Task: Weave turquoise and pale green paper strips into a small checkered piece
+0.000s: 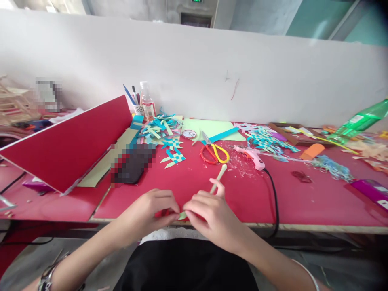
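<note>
A narrow pale green paper strip (222, 173) runs under my right hand (210, 212), slanting away over the red table. Its near end is pinched at the table's front edge between the fingertips of my right hand and my left hand (153, 210). Both hands are closed, fingertips almost touching. Past the strip's far end lie scissors (216, 152) with one red and one yellow handle. Small woven pieces of blue and pale green paper (176, 157) lie beyond my left hand. A pink glue gun (257, 161) rests to the right, its black cable hanging over the edge.
A black phone-like object (136, 163) lies left, near a leaning red board (72, 149). Paper strips (160, 127), a pen cup (138, 109) and a clear bottle (148, 103) stand behind. A green bottle (357, 121) tilts at right, beyond blue shreds (332, 167).
</note>
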{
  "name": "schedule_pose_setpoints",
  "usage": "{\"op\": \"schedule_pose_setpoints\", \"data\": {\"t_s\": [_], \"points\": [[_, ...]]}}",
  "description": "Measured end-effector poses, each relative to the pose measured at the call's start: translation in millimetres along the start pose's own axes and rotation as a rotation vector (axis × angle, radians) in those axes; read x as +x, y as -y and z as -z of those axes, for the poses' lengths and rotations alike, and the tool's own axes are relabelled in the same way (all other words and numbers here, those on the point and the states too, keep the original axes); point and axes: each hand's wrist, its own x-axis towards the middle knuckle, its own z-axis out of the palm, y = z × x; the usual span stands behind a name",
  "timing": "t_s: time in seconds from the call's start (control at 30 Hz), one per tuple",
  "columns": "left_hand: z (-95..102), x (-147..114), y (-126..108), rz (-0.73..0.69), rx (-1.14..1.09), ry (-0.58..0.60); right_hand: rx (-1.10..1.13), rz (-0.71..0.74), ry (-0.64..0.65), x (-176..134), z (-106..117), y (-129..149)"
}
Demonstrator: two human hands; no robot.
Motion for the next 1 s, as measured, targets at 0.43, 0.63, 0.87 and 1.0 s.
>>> {"op": "schedule_pose_setpoints", "data": {"t_s": [0.43,0.63,0.87,1.0], "points": [[12.7,8,10,0.091,-0.026,0.125,0.062,-0.017,-0.025,8,3,-27],[23.0,2,31,0.161,-0.061,0.156,0.119,-0.154,0.088,-2,22,-48],[32.4,-8,60,0.278,-0.164,0.194,0.170,-0.265,0.164,-26,30,-82],[37.5,-11,63,0.317,-0.180,0.221,0.140,-0.322,0.202,-41,33,-99]]}}
